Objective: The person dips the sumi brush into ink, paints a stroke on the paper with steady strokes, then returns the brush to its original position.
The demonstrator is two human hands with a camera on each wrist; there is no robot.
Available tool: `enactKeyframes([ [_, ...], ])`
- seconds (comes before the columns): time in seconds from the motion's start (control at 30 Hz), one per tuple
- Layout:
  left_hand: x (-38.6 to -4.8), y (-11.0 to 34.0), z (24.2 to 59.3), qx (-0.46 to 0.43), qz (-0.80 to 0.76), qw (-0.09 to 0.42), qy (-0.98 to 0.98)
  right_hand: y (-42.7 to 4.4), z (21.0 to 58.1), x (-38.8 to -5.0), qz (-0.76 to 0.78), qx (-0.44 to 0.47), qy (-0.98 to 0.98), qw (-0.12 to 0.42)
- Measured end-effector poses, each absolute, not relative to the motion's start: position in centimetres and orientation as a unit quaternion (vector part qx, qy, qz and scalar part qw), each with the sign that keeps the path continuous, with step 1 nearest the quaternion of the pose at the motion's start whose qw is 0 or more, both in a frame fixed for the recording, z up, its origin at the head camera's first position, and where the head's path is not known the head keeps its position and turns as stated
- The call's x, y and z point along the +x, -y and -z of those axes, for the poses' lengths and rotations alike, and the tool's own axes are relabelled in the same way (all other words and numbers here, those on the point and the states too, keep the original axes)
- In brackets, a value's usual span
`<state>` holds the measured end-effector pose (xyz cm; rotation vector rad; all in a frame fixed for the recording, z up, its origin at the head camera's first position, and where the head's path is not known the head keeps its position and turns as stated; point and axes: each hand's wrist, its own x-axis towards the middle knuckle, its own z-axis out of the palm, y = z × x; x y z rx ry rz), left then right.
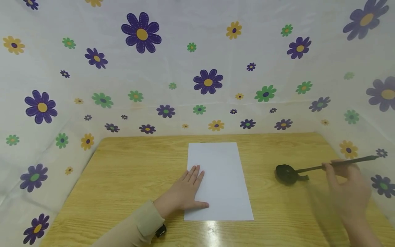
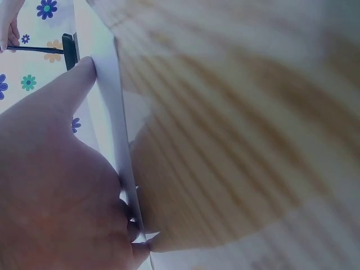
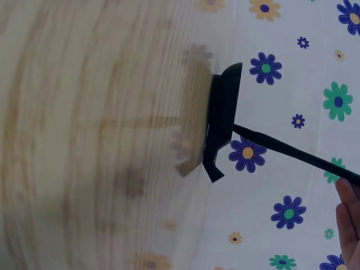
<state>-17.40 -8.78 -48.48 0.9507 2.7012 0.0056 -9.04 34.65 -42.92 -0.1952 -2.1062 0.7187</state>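
Head view: the right hand (image 1: 351, 188) pinches a black ladle (image 1: 310, 168) near the right edge of the table (image 1: 129, 178), its length pointing left toward the white sheet (image 1: 222, 181) beneath the left hand (image 1: 186, 193), fingers straight.

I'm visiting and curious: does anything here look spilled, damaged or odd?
Nothing stands out: the paper under the left hand shows no tears, the table no visible spill, and the right hand holds a dark stick reaching the dark dish.

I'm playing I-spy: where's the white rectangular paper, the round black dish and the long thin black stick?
White rectangular paper (image 1: 222, 178), head view, bare middle.
Round black dish (image 1: 287, 174), head view, bowl.
Long thin black stick (image 3: 298, 153), right wrist view, middle of shaft.
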Motion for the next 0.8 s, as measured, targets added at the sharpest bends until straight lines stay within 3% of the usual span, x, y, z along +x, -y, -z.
enactKeyframes([
  [0.8,-17.1,8.7,47.4,0.329,-0.009,0.153,-0.932,-35.7,42.5,-8.5,-0.245,-0.064,0.859,0.444],
])
